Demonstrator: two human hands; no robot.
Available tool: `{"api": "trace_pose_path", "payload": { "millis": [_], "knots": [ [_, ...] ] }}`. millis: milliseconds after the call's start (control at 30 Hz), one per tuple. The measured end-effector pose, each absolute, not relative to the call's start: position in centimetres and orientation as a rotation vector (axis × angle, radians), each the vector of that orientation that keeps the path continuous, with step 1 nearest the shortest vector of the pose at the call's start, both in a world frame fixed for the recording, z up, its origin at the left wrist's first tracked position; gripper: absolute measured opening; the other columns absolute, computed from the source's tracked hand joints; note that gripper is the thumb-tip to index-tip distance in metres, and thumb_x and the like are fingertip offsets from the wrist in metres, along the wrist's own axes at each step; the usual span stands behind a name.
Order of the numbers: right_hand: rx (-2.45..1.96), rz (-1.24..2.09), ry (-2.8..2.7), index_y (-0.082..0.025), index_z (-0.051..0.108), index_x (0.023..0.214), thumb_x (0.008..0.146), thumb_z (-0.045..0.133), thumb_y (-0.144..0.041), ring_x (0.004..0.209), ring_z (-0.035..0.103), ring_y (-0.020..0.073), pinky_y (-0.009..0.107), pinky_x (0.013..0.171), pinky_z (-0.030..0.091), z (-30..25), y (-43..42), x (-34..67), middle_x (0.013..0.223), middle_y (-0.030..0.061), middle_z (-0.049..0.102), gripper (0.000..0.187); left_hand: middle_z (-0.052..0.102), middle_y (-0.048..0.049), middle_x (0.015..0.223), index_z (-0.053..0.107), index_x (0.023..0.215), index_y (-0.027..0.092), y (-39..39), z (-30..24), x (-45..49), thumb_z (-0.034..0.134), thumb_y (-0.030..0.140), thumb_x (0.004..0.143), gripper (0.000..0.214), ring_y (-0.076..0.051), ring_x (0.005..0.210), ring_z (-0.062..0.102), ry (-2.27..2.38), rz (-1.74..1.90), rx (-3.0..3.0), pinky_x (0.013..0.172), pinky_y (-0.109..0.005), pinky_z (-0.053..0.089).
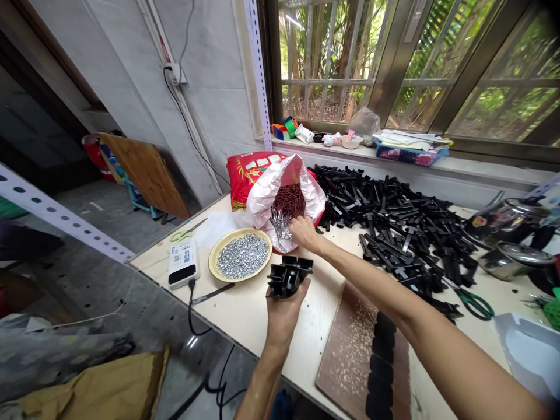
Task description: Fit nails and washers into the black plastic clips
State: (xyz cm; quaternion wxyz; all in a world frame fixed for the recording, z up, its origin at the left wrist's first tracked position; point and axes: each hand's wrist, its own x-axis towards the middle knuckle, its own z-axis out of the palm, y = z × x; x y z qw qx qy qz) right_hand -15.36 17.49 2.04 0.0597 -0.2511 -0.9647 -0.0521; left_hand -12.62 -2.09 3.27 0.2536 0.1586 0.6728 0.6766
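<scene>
While the left hand (283,312) is gripping a stack of black plastic pieces (289,274) just above the table (245,309), the right hand (304,233) is reaching into the open mouth of the red and white bag (262,192). Its fingers (296,226) are curling among thin metal pins (280,224); whether they are pinching any cannot be told. A yellow plate (210,256) of screws is sitting just beside the bag.

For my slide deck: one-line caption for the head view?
Right hand reaches into a red bag of nails while left hand holds a black plastic part.
</scene>
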Motion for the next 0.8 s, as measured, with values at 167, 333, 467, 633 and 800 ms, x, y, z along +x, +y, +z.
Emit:
{"api": "trace_pose_path", "payload": {
  "millis": [167,333,467,633,800],
  "knots": [
    [-0.944,-0.077,-2.862,-0.009,0.062,0.107,0.089,0.039,-0.009,0.088,0.062,0.0246,0.032,0.071,0.045,5.4,18.8,-13.8,0.094,0.0179,0.068,0.029,0.073,-0.0106,0.089,0.071,0.091,0.012,-1.9,2.0,-13.2,0.079,0.033,0.058,0.040,-0.022,0.087,0.067,1.626,1.776,0.437,0.082,-0.033,0.049],
    [-0.973,0.007,-2.869,-0.013,0.068,0.085,0.085,0.051,-0.013,0.088,0.062,0.0233,0.028,0.069,0.044,6.7,20.0,-9.3,0.094,0.0153,0.068,0.017,0.073,-0.0102,0.088,0.071,0.090,0.012,-2.2,1.9,-13.6,0.081,0.033,0.054,0.043,-0.022,0.084,0.067,1.628,1.824,0.376,0.081,-0.033,0.049],
    [-1.004,0.077,-2.880,-0.013,0.067,0.071,0.079,0.056,-0.005,0.081,0.062,0.0219,0.028,0.066,0.043,4.4,18.8,-5.2,0.079,0.0136,0.068,0.016,0.073,-0.0101,0.092,0.070,0.092,0.013,-2.5,2.8,-13.4,0.082,0.032,0.053,0.045,-0.022,0.087,0.067,1.629,1.836,0.356,0.083,-0.033,0.049],
    [-0.862,0.231,-2.772,-0.018,0.068,0.091,0.089,0.050,-0.015,0.077,0.060,0.0162,0.026,0.066,0.042,5.0,16.8,-1.3,0.085,0.0074,0.065,0.018,0.073,-0.0098,0.088,0.069,0.086,0.013,-2.0,3.6,-12.7,0.078,0.032,0.057,0.036,-0.024,0.086,0.068,1.777,1.769,0.579,0.082,-0.035,0.049],
    [-0.307,0.337,-2.466,-0.024,0.067,0.102,0.094,0.047,-0.029,0.082,0.054,0.0146,0.026,0.070,0.042,11.0,14.9,1.0,0.092,0.0047,0.058,0.021,0.072,-0.0063,0.084,0.067,0.086,0.016,-1.0,3.4,-12.8,0.075,0.030,0.063,0.029,-0.024,0.081,0.067,1.895,1.787,0.911,0.079,-0.035,0.049]
  ]
}}
